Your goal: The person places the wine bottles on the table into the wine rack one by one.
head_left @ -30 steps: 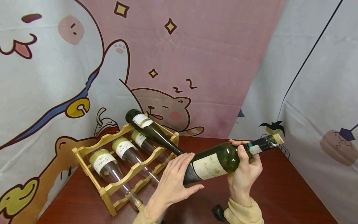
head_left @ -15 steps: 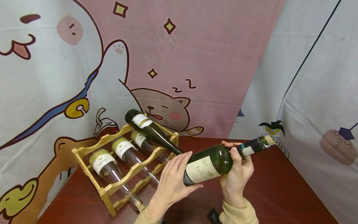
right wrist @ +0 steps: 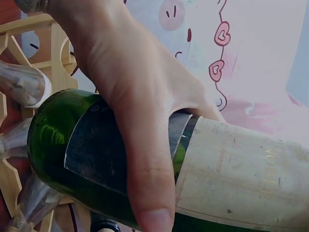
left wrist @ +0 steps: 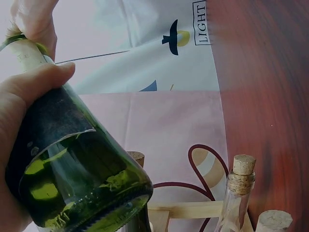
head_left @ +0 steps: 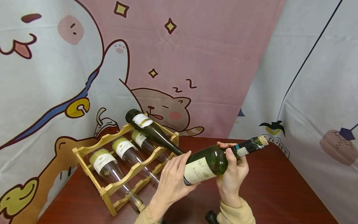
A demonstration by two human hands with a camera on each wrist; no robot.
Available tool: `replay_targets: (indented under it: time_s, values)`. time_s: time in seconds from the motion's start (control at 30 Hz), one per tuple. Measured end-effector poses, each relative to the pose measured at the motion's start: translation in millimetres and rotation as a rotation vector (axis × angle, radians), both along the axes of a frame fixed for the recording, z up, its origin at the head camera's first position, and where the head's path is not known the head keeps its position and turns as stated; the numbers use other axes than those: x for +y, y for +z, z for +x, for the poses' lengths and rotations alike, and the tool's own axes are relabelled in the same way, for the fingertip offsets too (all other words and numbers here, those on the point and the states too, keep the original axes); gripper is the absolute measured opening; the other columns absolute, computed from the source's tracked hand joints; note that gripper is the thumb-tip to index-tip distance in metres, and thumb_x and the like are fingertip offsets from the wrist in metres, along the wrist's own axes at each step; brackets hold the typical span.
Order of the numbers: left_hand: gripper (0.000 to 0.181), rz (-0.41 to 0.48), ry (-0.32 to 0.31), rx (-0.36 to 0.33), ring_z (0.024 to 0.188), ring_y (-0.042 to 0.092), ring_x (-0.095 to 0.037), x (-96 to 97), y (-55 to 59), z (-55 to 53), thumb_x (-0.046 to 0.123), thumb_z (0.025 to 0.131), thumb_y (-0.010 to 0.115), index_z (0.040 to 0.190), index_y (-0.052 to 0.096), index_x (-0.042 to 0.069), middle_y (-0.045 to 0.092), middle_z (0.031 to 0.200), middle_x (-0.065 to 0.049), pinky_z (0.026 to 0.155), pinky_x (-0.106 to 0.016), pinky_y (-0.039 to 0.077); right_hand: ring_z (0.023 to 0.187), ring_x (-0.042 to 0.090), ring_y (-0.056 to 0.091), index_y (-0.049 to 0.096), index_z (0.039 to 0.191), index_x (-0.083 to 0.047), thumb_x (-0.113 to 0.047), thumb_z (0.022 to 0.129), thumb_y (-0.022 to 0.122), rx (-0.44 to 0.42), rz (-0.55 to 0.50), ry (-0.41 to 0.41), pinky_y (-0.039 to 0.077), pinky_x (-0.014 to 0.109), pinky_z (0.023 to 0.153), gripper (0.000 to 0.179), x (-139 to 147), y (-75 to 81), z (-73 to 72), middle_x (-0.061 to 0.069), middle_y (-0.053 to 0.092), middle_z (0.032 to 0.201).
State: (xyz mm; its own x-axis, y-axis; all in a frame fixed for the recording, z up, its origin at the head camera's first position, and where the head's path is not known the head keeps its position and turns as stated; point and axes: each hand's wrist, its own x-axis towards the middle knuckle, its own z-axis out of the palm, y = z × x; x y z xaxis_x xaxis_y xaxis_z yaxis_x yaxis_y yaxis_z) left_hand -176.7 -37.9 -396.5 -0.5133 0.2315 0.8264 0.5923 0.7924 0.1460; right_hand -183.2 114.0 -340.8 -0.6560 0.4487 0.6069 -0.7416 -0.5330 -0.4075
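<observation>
A green wine bottle [head_left: 199,171] with a cream label and a cork at its mouth lies tilted in both hands, its neck up toward the right. My left hand [head_left: 171,179] grips its lower end; in the left wrist view the thumb lies across the dark back label and the glass base shows. Around the shoulder and lower neck, my right hand [head_left: 233,174] holds it from below. The right wrist view shows the left hand [right wrist: 145,111] with its thumb over the bottle [right wrist: 58,140]. The left palm hides part of the base.
Left of the hands stands a wooden wine rack [head_left: 103,191]. Clear bottles [head_left: 104,161] lie in it, and a dark green bottle [head_left: 152,130] rests on its upper rail, neck toward the left hand. Beneath is a dark red table [head_left: 279,193]; a printed cloth [head_left: 212,77] hangs behind.
My right hand and the wine bottle have shifted left, and the bottle's lower end has slid deeper into my left hand. The left hand and the rack have barely moved.
</observation>
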Motion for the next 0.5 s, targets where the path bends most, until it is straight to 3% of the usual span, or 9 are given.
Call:
replay_targets:
  time_s: [0.5]
  values:
    - [0.104, 0.034, 0.001, -0.023, 0.102, 0.061, -0.018, -2.8, -1.5, -3.4, 0.037, 0.036, 0.091, 0.129, 0.053, 0.009, 0.064, 0.115, -0.003, 0.086, -0.035, 0.05, 0.093, 0.029, 0.07, 0.057, 0.101, 0.009, 0.012, 0.09, 0.041, 0.028, 0.072, 0.021, 0.053, 0.034, 0.09, 0.02, -0.2, -3.7, -7.6, 0.014, 0.07, 0.089]
